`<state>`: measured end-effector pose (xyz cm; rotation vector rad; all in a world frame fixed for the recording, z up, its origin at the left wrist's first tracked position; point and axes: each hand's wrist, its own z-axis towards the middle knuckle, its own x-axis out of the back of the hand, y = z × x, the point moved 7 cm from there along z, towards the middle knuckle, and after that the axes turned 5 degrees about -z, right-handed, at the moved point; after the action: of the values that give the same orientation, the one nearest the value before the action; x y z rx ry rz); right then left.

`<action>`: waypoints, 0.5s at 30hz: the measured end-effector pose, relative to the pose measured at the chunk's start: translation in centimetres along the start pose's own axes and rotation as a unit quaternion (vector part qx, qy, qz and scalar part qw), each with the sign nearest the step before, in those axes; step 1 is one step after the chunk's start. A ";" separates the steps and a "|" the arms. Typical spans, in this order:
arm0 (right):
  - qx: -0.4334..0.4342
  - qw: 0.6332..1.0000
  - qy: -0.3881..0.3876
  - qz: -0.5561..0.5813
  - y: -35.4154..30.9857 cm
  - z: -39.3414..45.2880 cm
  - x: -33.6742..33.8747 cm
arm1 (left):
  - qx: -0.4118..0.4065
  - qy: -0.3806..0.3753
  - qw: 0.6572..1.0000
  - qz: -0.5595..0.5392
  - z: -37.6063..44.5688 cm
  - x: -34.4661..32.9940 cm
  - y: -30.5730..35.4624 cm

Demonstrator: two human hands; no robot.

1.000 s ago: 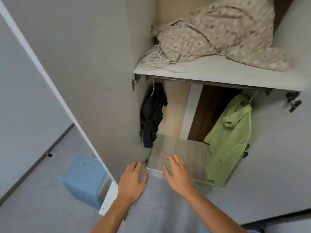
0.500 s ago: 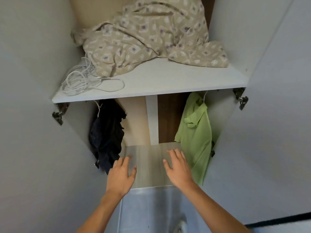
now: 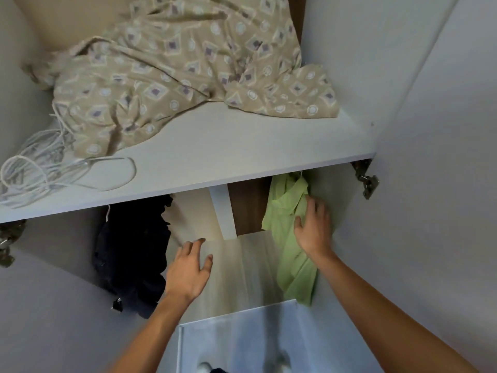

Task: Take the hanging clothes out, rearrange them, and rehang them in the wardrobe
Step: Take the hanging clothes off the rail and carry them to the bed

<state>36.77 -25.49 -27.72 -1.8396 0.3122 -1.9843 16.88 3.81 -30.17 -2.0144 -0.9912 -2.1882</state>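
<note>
My right hand [image 3: 313,228] is up against the green shirt [image 3: 291,251], fingers spread and relaxed, palm lying on the cloth near its collar; I can't tell whether the fingertips catch any fabric. My left hand [image 3: 188,269] is out in front of me with its fingers loosely spread, holding nothing, just beside the dark garment [image 3: 133,254] hanging on the left. Both garments hang below the white shelf [image 3: 228,157], the green one at the right wall, the dark one at the left, well apart. On top of that shelf a patterned beige cloth [image 3: 172,65] lies crumpled, with a tangle of white cord [image 3: 40,168] at its left end. Open wardrobe doors stand on either side of me
</note>
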 end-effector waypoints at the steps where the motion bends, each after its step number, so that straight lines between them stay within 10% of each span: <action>1: -0.019 0.999 -0.019 0.017 0.6 0.7 -0.4 | -0.001 0.001 1.000 0.001 0.6 0.1 -0.1; 15: -0.079 0.991 -0.105 0.015 -0.7 5.6 -7.2 | 0.079 0.011 0.995 0.053 3.1 4.6 -8.7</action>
<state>42.45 -21.04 -33.25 -2.1081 0.4417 -1.7704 15.27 13.99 -29.90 -1.9221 -0.9969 -2.0075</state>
